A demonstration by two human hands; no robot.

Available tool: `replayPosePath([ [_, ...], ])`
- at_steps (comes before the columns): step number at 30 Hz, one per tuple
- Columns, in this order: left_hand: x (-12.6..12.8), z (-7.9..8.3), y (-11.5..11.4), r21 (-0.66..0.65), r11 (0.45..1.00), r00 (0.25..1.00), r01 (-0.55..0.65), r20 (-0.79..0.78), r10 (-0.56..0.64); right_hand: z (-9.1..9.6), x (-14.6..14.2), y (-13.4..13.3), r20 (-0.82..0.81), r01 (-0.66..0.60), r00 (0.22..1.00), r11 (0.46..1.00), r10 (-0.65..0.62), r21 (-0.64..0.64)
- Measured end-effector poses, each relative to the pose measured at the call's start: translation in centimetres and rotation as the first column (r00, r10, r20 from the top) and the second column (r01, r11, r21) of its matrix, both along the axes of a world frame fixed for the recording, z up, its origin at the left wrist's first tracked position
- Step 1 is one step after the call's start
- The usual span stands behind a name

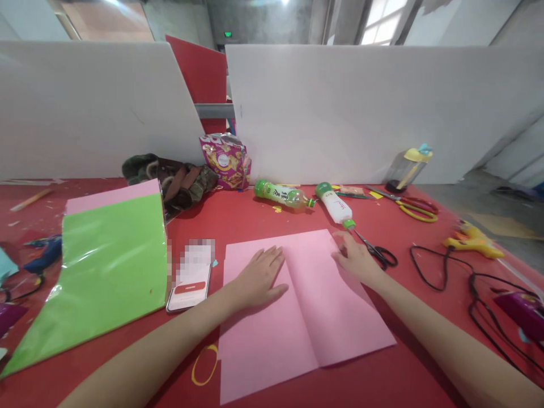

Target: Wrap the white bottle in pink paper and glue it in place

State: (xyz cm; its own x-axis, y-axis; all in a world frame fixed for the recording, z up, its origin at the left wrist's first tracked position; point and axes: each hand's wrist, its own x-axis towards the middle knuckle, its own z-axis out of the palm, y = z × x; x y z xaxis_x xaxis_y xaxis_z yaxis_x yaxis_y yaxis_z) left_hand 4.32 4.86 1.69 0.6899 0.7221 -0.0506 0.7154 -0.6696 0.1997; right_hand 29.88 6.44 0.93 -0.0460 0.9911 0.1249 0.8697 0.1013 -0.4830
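Note:
A pink sheet of paper (pixel 323 317) lies flat on the red table (pixel 382 379), with a crease running down its middle. My left hand (pixel 259 276) rests palm down on the left half, fingers stretched out flat. My right hand (pixel 357 258) presses on the sheet's upper right edge, fingers extended. Neither hand holds anything. Black scissors (pixel 380 253) lie just right of my right hand.
A packet of green and pink paper (pixel 110 266) and a phone (pixel 192 277) lie left. Two bottles (pixel 283 194) (pixel 338 207), a snack bag (pixel 226 160), yellow-handled scissors (pixel 414 207), a glue gun (pixel 474 239) with black cable, and white partition boards (pixel 361 107) stand behind.

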Motion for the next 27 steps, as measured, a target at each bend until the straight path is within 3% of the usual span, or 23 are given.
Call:
replayPosePath([
  [9,0.0,-0.8,0.2,-0.052,0.999,0.998,-0.007,-0.068,0.003,-0.7,-0.5,0.3,0.107,0.105,0.988,0.99,-0.115,0.095],
  [18,-0.1,-1.5,0.2,-0.01,1.0,0.999,-0.011,-0.035,0.01,-0.4,-0.9,-0.3,0.222,0.099,0.968,0.992,-0.115,0.079],
  [20,-0.1,-1.4,0.1,-0.014,1.0,1.0,-0.011,-0.017,0.011,-0.3,-0.7,-0.2,0.142,0.095,0.985,0.994,-0.102,0.055],
  [23,-0.1,-1.3,0.0,-0.03,0.999,1.0,-0.024,0.006,0.024,0.3,-0.4,-0.1,-0.176,0.128,0.976,0.992,-0.128,-0.014],
  [25,-0.1,-1.3,0.0,-0.033,0.999,0.999,-0.043,0.032,0.044,0.9,-0.4,-0.3,-0.453,0.1,0.88,0.988,-0.142,-0.115],
  [27,0.0,-1.4,0.1,-0.032,0.996,0.994,-0.087,0.071,0.089,1.7,-0.8,-1.0,-0.667,-0.053,0.737,0.976,-0.106,-0.214],
])
